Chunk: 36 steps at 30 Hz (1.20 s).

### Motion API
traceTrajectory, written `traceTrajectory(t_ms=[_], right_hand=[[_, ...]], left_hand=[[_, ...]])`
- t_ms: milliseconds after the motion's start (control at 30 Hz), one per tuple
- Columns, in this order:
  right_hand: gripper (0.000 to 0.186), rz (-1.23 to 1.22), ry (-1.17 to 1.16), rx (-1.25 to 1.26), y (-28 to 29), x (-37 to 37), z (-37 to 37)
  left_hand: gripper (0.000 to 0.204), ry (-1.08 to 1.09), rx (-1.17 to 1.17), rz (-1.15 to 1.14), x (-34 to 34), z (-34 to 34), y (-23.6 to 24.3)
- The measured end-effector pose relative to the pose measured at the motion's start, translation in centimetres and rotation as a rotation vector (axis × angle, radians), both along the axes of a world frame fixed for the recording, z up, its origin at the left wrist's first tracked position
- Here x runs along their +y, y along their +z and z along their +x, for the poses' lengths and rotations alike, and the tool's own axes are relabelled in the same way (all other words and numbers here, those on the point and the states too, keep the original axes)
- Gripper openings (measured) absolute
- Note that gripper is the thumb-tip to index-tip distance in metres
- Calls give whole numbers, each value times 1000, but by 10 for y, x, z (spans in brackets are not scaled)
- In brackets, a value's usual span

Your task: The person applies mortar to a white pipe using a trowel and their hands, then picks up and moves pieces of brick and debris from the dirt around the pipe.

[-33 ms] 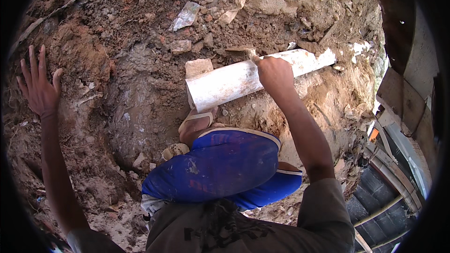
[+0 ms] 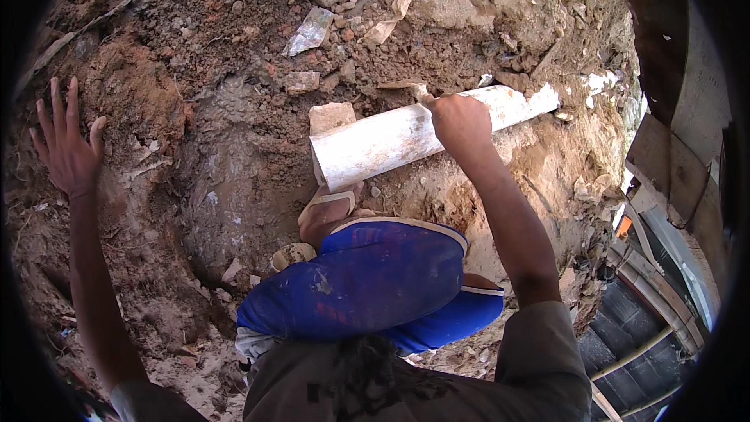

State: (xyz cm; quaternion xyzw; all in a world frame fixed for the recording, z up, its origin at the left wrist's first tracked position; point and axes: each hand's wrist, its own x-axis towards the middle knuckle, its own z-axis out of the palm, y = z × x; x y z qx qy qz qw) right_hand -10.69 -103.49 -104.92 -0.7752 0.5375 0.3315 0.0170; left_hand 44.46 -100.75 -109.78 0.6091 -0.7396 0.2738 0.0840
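A white, dirt-smeared pipe (image 2: 379, 145) lies slantwise on the soil ahead of me, its far right end broken and jagged. My right hand (image 2: 462, 123) is closed in a fist over its middle. From the fist's left side sticks out a short tan handle-like piece (image 2: 423, 94), close to a narrow brown strip (image 2: 401, 84); whether the two are joined I cannot tell. At the far left my left hand (image 2: 69, 148) rests against the dirt slope with its fingers spread, holding nothing. A pale brick-like block (image 2: 331, 117) sits against the pipe's left end.
My sandalled foot (image 2: 326, 209) stands just below the pipe's left end. Wet mud (image 2: 223, 164) fills a hollow to its left. Rubble and a crumpled wrapper (image 2: 311, 31) are scattered beyond. Boards (image 2: 664, 160) and a dark block wall (image 2: 634, 348) border the right side.
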Motion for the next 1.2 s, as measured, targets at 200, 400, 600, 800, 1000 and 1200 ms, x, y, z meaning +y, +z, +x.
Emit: traceTrajectory(t_ms=[200, 400, 600, 800, 1000, 1200], right_hand=[[19, -85, 6, 28, 64, 5, 23], [10, -5, -55, -51, 25, 12, 1], [18, 81, -7, -80, 17, 23, -5], [11, -42, -142, -121, 43, -16, 6], [34, 246, 222, -120, -3, -9, 44], [35, -167, -10, -243, 25, -91, 29]], left_hand=[[62, 15, -12, 12, 0, -4, 4], [62, 8, -25, -11, -1, -9, 6], [68, 38, -55, 26, 0, -7, 10], [69, 82, 3, 93, 8, 3, 4], [68, 118, -3, 141, 5, 0, 4], [72, 192, -30, 218, 10, 4, 7]])
